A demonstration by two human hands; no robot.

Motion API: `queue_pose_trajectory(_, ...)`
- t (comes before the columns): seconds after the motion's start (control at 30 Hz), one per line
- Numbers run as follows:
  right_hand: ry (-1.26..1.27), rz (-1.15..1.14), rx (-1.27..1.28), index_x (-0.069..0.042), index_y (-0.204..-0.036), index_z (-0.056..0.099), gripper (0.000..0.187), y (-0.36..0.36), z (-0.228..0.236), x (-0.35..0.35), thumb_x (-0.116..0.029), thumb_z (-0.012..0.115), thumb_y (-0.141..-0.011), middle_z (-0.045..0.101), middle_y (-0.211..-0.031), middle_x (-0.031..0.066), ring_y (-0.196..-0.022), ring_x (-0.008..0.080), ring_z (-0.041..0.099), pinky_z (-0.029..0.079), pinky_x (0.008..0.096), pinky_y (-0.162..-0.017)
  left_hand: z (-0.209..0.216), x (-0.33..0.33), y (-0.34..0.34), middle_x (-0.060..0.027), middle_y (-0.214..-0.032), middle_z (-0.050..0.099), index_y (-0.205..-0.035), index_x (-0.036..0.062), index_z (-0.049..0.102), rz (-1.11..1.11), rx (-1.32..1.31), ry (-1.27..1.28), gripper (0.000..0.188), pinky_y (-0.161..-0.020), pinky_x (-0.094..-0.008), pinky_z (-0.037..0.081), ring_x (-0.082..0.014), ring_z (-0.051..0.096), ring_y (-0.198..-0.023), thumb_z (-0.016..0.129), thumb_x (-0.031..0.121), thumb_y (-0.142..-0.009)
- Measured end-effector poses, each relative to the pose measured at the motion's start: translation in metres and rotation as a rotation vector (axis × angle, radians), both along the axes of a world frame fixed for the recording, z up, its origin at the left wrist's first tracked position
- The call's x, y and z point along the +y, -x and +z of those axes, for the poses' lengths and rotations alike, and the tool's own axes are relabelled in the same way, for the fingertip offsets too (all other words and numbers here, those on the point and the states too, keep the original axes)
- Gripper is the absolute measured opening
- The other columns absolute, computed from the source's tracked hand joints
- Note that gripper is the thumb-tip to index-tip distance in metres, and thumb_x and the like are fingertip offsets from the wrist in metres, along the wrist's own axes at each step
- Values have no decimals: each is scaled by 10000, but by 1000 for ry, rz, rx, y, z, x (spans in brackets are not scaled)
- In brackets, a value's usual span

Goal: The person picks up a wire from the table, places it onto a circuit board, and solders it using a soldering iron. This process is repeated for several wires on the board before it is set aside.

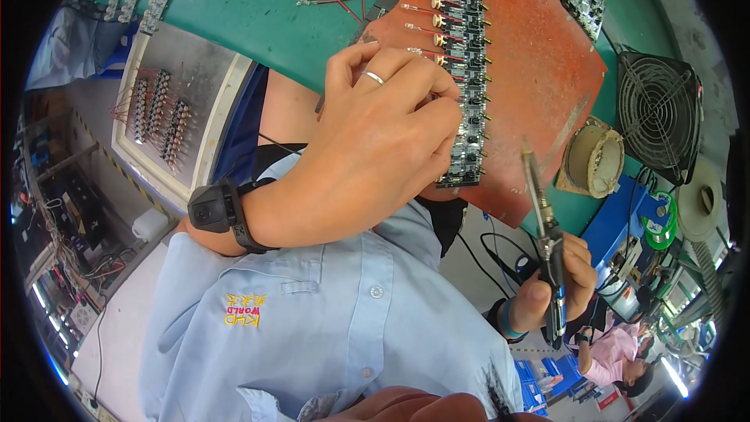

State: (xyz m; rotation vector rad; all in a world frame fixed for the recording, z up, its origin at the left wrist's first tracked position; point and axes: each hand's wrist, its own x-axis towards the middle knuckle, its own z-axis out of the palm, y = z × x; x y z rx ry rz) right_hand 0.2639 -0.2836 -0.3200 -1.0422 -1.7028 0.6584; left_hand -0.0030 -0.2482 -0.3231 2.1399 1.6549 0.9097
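A square black fan [660, 117] with a round wire guard sits at the right of a green bench [250, 12], while a co-worker in a pink shirt [609, 355] appears beyond, near blue bins [539, 381]. At left, a white plastic container [150, 224] lies near yellow-and-black striped tape [117, 159] and tangled cables [101, 266].

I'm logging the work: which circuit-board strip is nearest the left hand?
The black strip partly covered by the left hand on the reddish mat; the other strips lie apart, in the tray or toward the upper corners.

Gap between board [473, 141] and soldering iron [550, 241]
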Motion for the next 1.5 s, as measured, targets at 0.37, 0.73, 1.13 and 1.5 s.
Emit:
queue_pose_trajectory(0.37,63,-404,473,17,-1151,488,451,-36,-45,4,-377,543,-939,608,-1044,178,-921,243,593,462,371,-815,0,-4,6,-18,-980,555,-782,75,590,-6,2,-23,114,-961,-461,305,-226,521,-988,679,74,-711)
queue_pose_trajectory(0.73,-98,106,-15,47,-1084,541,486,-8,9,2,-316,708,-807,641,-951,208,-880,318,619,482,425,-762,-6,-2,3,0,-1008,571,-749,112,570,-13,-39,-14,137,-973,-443,292,-229,519,-994,684,56,-700)
queue_pose_trajectory(1.13,38,272,-254,60,-1001,575,464,17,14,9,-264,776,-736,648,-878,212,-788,309,611,481,434,-713,-6,-3,4,0,-1000,574,-743,106,567,-4,-51,1,142,-953,-436,305,-222,526,-991,687,53,-688)
queue_pose_trajectory(1.5,101,231,-209,48,-958,597,441,20,17,7,-226,812,-687,665,-901,224,-798,331,638,504,423,-699,-7,-2,3,0,-1003,575,-744,103,568,-7,-44,-14,145,-946,-428,309,-225,525,-986,689,50,-683)
